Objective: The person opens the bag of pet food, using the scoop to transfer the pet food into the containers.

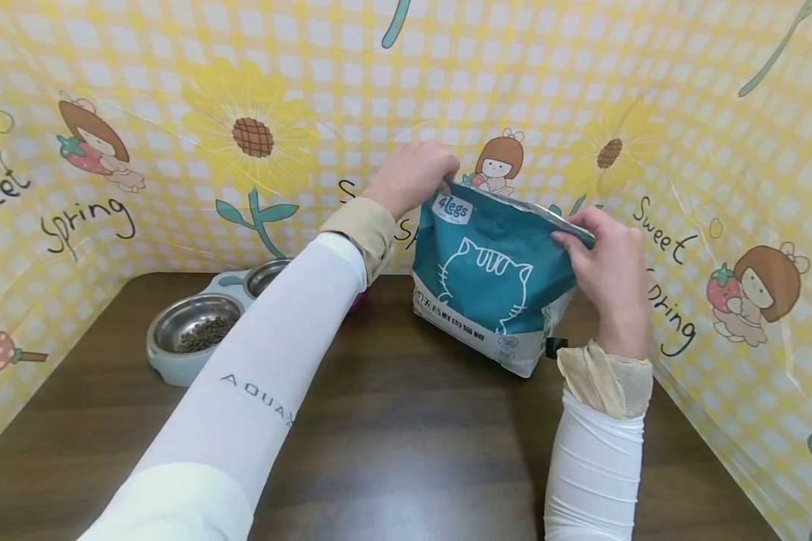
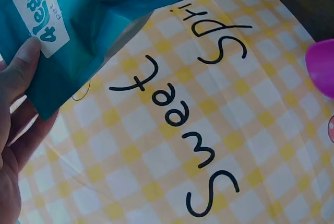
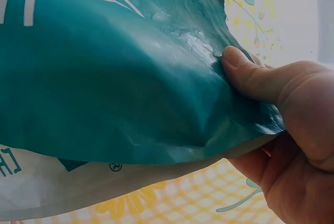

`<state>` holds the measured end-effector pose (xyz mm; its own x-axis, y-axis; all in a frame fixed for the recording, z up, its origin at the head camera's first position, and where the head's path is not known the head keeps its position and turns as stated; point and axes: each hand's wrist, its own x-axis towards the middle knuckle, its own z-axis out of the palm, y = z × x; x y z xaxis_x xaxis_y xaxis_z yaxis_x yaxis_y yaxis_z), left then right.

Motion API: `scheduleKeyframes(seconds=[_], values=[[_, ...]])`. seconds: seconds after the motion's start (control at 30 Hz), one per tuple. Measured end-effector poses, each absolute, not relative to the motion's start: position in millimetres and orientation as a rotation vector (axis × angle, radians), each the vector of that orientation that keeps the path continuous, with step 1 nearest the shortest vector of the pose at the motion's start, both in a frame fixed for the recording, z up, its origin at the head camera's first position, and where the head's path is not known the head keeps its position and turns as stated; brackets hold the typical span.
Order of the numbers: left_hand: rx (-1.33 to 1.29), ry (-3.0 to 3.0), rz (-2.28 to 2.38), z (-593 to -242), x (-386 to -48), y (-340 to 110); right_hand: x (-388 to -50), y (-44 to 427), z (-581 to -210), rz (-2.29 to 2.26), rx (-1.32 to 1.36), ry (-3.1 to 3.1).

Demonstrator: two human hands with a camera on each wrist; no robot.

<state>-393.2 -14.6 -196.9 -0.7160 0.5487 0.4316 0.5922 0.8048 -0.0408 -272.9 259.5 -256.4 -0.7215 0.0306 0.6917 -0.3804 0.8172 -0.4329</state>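
A teal and white pet food bag (image 1: 494, 263) with a cat outline stands tilted at the back of the table. My left hand (image 1: 416, 173) pinches its top left corner. In the left wrist view, the thumb of that left hand (image 2: 15, 88) presses beside the label, with fingers behind the corner. At the opposite top corner, my right hand (image 1: 609, 263) grips the bag; the right wrist view shows the right hand's thumb (image 3: 248, 72) on the front of the bag (image 3: 130, 78). The top edge stretches between both hands; the inside of the bag is hidden.
A light blue double feeder (image 1: 169, 368) stands on the left of the brown table (image 1: 392, 443), with brown kibble (image 1: 206, 334) in its front steel bowl. A magenta object (image 2: 321, 67) is mostly hidden behind the left arm. Patterned cloth (image 1: 352, 90) surrounds the table's back and sides.
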Motion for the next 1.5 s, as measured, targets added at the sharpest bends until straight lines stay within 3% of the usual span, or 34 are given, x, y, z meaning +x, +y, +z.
scheduleKeyframes(seconds=[0.47, 0.73, 1.27, 1.5], values=[[-0.808, -2.641, -0.058, -200, -385, -9, -274, 261, -257, 0.728, 0.211, -2.313], [-1.114, -2.714, -0.275, -194, -373, 11, -272, 262, -256, 0.736, 0.222, -2.34], [-0.907, -2.636, -0.229, -198, -368, 23, -271, 258, -255, 0.685, 0.27, -2.32], [-1.056, -2.734, -0.181, -192, -360, 35, -270, 261, -254, 0.686, 0.253, -2.334]])
